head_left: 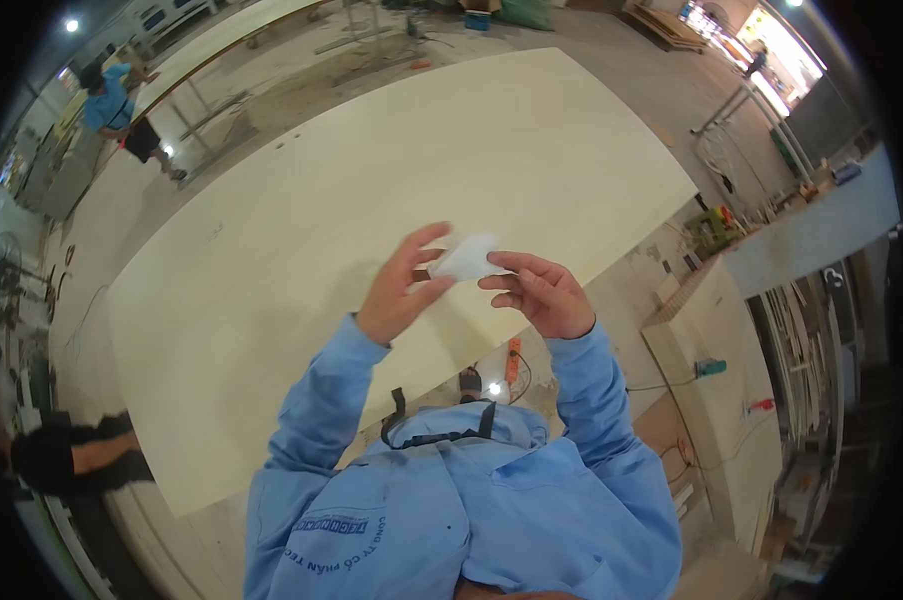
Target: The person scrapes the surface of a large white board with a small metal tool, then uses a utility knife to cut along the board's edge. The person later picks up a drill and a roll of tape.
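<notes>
Above the large pale board (361, 190), I hold a small white sheet (468, 258), thin and partly blurred; whether it is paper or cloth I cannot tell. My right hand (549, 292) pinches its right edge between thumb and fingertips. At its lower left edge is my left hand (399, 287), the thumb in front and fingers behind, with the index finger raised apart from it. The board's flat top extends away from me and to both sides below the hands.
At the right stands a pale workbench (716, 400) with a teal tool (710, 368) and cords. An orange power strip (513, 362) lies below the board's near edge. One person (111, 100) works at a far-left table; another person's dark clothing (46, 460) shows near the left corner.
</notes>
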Motion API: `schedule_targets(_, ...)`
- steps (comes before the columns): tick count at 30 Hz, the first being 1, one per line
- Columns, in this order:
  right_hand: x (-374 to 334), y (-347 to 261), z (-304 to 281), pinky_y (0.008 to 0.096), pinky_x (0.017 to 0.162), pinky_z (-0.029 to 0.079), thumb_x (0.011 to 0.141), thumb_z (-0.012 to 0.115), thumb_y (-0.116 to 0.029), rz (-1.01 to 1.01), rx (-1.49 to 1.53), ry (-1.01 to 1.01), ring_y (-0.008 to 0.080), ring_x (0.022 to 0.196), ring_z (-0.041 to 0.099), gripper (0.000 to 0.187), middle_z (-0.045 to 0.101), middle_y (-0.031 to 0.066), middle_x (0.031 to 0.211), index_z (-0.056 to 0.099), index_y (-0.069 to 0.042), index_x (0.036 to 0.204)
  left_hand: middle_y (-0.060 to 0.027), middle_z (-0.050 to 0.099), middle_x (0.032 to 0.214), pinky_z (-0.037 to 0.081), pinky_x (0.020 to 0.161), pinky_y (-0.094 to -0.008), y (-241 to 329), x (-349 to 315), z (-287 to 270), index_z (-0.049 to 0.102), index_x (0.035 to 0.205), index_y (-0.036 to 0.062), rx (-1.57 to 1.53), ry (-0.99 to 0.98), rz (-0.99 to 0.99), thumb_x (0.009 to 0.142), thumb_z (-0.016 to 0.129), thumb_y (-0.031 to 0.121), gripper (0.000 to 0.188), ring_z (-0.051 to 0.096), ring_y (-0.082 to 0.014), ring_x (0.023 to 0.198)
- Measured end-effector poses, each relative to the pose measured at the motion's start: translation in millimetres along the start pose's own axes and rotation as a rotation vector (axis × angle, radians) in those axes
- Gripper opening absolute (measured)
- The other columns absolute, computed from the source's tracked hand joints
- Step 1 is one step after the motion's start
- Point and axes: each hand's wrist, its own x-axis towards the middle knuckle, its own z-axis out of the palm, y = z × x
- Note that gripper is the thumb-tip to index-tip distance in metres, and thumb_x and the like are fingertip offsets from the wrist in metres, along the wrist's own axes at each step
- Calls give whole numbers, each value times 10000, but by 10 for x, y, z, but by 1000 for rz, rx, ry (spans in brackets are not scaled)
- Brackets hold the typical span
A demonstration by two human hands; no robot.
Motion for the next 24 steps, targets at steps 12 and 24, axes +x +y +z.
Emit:
schedule_targets(12, 258, 250, 165, 246, 693, 504, 903, 643, -107, -71, -431, 68, 114, 828, 619, 287, 645, 65, 942, 591, -3, 1165, -65, 624, 1142, 487, 800, -312, -65, -180, 218, 544, 1242, 22, -604, 368, -251, 1032, 409, 360, 420, 601, -144, 1000)
schedule_targets(24, 288, 539, 111, 220, 487, 411, 895, 661, -244, -14, -581, 169, 72, 559, 535, 244, 609, 10, 676, 645, -9, 830, -158, 529, 1278, 475, 920, -385, -170, -513, 449, 437, 1354, 52, 628, 176, 166, 781, 750, 103, 655, 534, -299, 1175)
